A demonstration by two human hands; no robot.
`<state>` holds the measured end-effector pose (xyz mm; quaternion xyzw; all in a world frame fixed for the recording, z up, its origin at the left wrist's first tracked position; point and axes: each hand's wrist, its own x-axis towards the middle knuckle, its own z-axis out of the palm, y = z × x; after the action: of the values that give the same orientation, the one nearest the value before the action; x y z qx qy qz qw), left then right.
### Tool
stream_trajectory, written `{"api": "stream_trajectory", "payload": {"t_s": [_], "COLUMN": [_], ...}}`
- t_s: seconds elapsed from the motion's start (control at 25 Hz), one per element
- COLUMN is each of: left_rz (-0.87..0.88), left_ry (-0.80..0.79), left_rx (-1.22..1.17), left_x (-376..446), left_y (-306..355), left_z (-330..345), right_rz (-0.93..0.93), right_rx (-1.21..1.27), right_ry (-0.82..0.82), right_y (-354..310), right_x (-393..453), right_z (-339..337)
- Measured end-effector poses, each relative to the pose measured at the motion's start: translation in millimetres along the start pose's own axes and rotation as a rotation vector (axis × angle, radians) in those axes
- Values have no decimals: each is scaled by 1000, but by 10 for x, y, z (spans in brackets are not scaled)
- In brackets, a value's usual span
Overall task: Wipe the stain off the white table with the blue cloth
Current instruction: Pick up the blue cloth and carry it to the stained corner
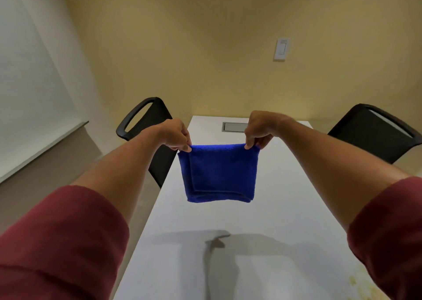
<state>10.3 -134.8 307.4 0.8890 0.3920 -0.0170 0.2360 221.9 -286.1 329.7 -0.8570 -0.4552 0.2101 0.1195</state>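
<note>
Both arms are reaching forward from the lower corners of the frame, red sleeves [61, 238] pushed up past the forearms. The left hand [175, 135] is pinching the upper left corner of the cloth [219, 174] between thumb and fingers, and the right hand [260, 129] is pinching the upper right corner the same way. The cloth is hanging folded in the centre of the frame, in the air above the table [182, 219], its lower edge showing stacked layers. The yellowish stain [356, 283] is lying on the table at the lower right, partly hidden by the right sleeve and well apart from the cloth. Two black chairs are standing at the table's sides: one [146, 126] at centre left, one [374, 133] at centre right. A grey hatch [235, 126] is sitting in the table's far end, between the hands.
</note>
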Motion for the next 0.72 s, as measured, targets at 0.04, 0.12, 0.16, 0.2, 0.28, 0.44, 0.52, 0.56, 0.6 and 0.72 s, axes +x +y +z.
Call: {"api": "stream_trajectory", "payload": {"t_s": [0.04, 0.12, 0.16, 0.2, 0.28, 0.44, 0.52, 0.56, 0.6, 0.72], "left_rz": [-5, -9, -11, -10, -6, 25, 46, 55, 67, 113], "left_ry": [8, 24, 26, 22, 13, -8, -19, -26, -31, -32], "left_rx": [-1, -7, -12, -16, -20, -10, -26, -37, -37, -12], "left_x": [-112, -323, -417, -514, -683, -988, -1135, -1209, -1295, -1518], "left_y": [115, 338, 438, 544, 723, 1070, 1221, 1283, 1345, 1483], "left_z": [66, 202, 263, 338, 452, 636, 713, 755, 800, 942], "right_rz": [-7, -12, -12, -11, 0, 41, 70, 85, 99, 134], "right_rx": [5, 15, 19, 22, 33, 29, 31, 32, 33, 54], "right_ry": [8, 23, 23, 23, 19, 23, 27, 29, 36, 69], "right_y": [99, 299, 390, 493, 654, 970, 1106, 1166, 1228, 1379], "right_x": [-139, -415, -544, -683, -911, -1341, -1549, -1651, -1767, -2079], "right_z": [-17, -43, -53, -67, -89, -118, -124, -118, -107, -44]}}
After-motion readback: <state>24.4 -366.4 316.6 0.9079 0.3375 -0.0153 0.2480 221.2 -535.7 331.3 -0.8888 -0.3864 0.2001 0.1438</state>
